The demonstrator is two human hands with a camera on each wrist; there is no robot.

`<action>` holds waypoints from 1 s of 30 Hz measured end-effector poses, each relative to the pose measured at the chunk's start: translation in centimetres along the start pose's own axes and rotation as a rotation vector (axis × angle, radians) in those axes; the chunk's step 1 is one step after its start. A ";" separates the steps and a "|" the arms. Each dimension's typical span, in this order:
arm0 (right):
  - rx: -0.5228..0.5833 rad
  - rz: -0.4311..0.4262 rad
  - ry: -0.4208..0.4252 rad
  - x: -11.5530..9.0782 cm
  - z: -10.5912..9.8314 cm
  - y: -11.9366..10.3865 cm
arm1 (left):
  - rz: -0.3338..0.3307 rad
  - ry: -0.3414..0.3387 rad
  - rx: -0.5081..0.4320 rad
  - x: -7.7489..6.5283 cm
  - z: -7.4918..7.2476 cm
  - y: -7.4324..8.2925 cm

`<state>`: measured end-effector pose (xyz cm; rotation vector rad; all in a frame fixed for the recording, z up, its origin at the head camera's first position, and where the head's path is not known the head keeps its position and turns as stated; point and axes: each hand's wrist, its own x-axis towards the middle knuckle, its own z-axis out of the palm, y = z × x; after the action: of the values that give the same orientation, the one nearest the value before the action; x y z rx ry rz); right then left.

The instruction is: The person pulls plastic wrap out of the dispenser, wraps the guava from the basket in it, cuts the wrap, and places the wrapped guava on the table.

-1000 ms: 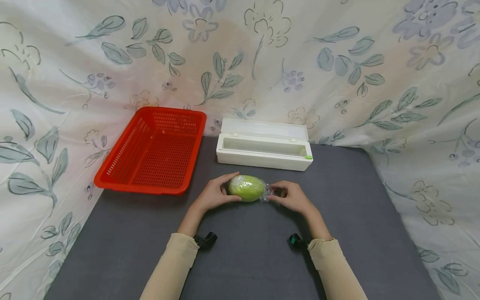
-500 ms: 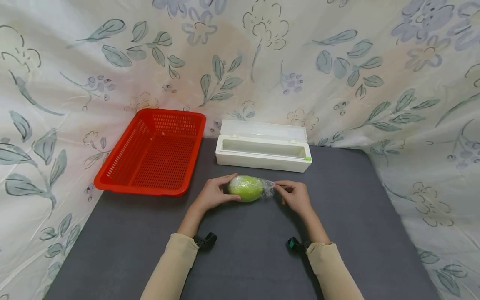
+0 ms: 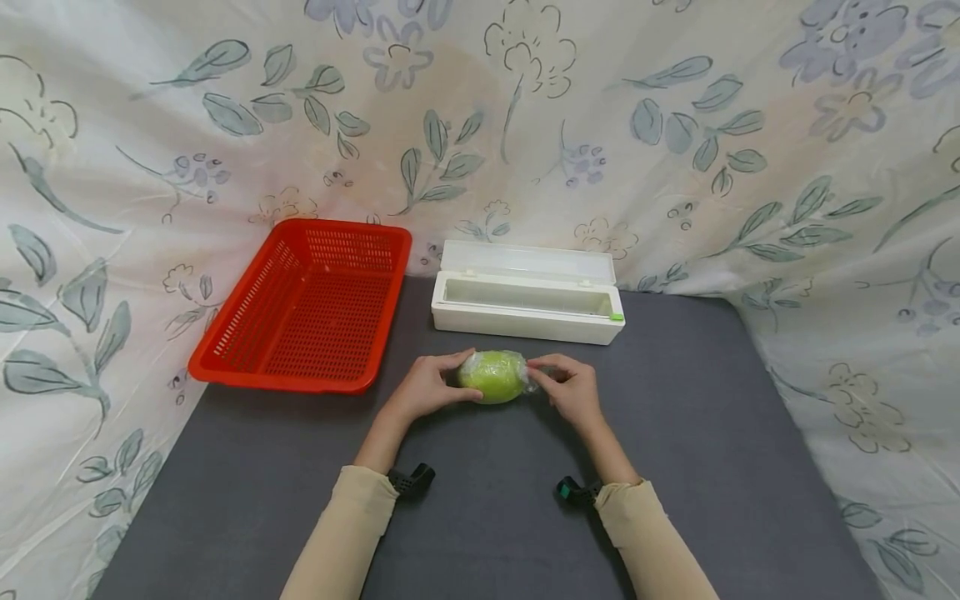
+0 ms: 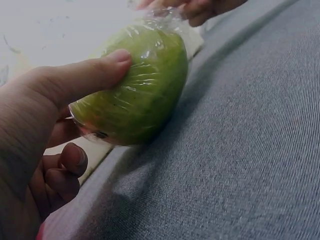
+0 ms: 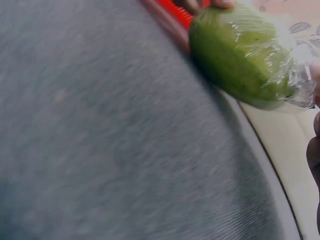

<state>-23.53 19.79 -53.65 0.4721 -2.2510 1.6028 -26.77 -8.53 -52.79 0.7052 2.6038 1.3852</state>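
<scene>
A green mango wrapped in clear plastic film lies on its side at the middle of the table. My left hand grips its left end, the thumb on the near side, as the left wrist view shows on the mango. At the right end my right hand pinches the gathered film between thumb and fingers. In the right wrist view most of that hand is cut off by the frame's edge. The film looks wrinkled and bunched there.
Behind the mango stands a long white box, lid up, with a green tab at its right end. A red plastic basket sits at the back left. Flowered cloth hangs behind and beside the grey tabletop.
My right hand pulled the film out to the right, then came back left against the mango's end. The film tail now looks shorter. My left hand holds the mango in place.
</scene>
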 end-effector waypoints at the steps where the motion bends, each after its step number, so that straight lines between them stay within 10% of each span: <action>1: 0.003 0.007 0.004 -0.1 0.1 0.0 | 0.000 -0.002 0.001 0.0 0.0 0.0; 17: -0.274 -0.239 -0.287 0.1 -0.5 0.5 | 0.129 0.019 -0.021 -0.1 0.8 -0.3; 30: -0.414 -0.177 -0.516 1.6 -1.5 -1.5 | 0.123 0.065 -0.069 0.4 1.6 0.8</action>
<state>-24.17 20.61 -51.16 1.0207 -2.7199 0.9604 -26.35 -6.77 -53.04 0.8369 2.5862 1.5496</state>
